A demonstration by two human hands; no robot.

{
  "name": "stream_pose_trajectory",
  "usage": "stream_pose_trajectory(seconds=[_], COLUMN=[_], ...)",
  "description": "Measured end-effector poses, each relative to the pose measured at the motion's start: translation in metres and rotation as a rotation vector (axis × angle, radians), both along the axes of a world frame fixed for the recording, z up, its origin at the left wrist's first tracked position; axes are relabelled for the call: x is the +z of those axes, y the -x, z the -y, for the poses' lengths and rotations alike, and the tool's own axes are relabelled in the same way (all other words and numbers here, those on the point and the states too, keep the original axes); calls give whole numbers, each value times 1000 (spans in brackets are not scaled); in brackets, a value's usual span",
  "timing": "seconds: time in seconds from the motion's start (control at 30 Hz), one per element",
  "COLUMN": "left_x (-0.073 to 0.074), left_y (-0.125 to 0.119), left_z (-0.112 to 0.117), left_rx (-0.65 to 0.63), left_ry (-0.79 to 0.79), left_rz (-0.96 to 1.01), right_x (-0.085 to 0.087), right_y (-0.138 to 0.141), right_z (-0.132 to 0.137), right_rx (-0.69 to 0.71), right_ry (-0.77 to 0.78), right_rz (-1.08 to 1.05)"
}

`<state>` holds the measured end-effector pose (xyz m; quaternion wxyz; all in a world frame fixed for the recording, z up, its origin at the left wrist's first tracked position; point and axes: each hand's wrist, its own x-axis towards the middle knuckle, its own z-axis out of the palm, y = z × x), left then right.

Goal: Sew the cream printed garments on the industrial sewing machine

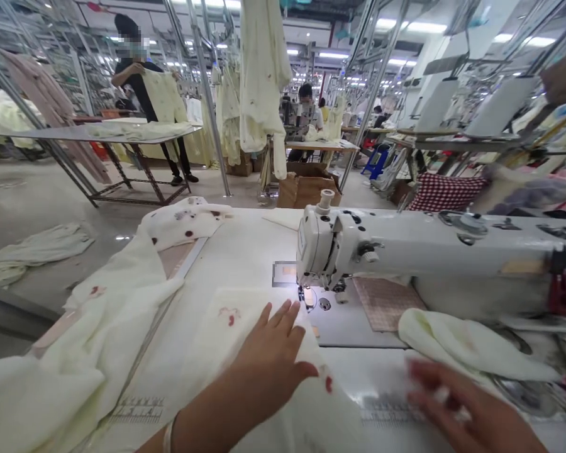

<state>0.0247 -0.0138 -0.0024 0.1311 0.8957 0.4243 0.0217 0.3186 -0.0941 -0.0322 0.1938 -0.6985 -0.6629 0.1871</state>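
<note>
My left hand (274,349) lies with fingers stretched out on a pale cream fabric piece (226,346) with small red printed motifs. Its fingertips are just short of the needle and presser foot (302,293) of a white sewing machine (391,242), whose lamp lights that spot. My right hand (457,396) is at the lower right, smeared by motion, above the table's printed ruler markings. Whether it holds anything cannot be made out. Just beyond it lies a bundled cream cloth (471,343) beside the machine.
More cream fabric (108,327) drapes over the table's left side. A pinkish checked cloth (389,303) sits under the machine arm, and red-handled snippers (557,283) hang at the right. Behind are a cardboard box (306,187), hanging garments (263,75), and a person (144,82) holding cloth.
</note>
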Motion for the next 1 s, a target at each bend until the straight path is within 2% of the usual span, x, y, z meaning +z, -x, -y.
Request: stream_pose_trajectory(seconds=[0.07,0.13,0.17,0.23,0.3,0.33,0.4,0.47,0.53,0.57,0.63,0.67,0.73,0.77,0.87,0.93,1.0], left_x=[10,13,12,9,6,6,9,15,20,22,22,22,20,20,22,22,20], left_y=[3,8,9,10,7,4,0,0,7,13,29,36,47,50,46,39,33], left_z=[14,23,26,28,27,26,25,24,22,21,18,17,15,14,13,13,13], left_rx=[-8,-11,-9,5,33,47,48,23,36,63,133,149,129,107,80,81,36], left_ry=[42,69,81,110,122,122,156,288,407,409,301,233,149,136,127,138,186], left_rz=[18,55,85,176,300,374,544,737,873,878,705,554,288,216,214,206,160], right_x=[6,15,21,38,59,69,84,89,79,69,44,32,14,10,12,19,25], right_y=[-19,-26,-25,-14,1,10,27,41,47,46,37,30,16,12,16,32,49], right_z=[-30,-52,-57,-55,-41,-33,-21,-17,-18,-19,-18,-16,-10,-8,-7,-15,-24], right_rx=[-87,-33,9,119,169,139,-38,-213,-231,-199,-89,-18,155,256,565,720,781], right_ry=[-193,-225,-218,-202,-250,-295,-363,-343,-248,-184,-91,-90,-205,-293,-525,-588,-548], right_rz=[303,362,315,75,-308,-514,-844,-1021,-1077,-1066,-913,-752,-331,-124,279,385,347])
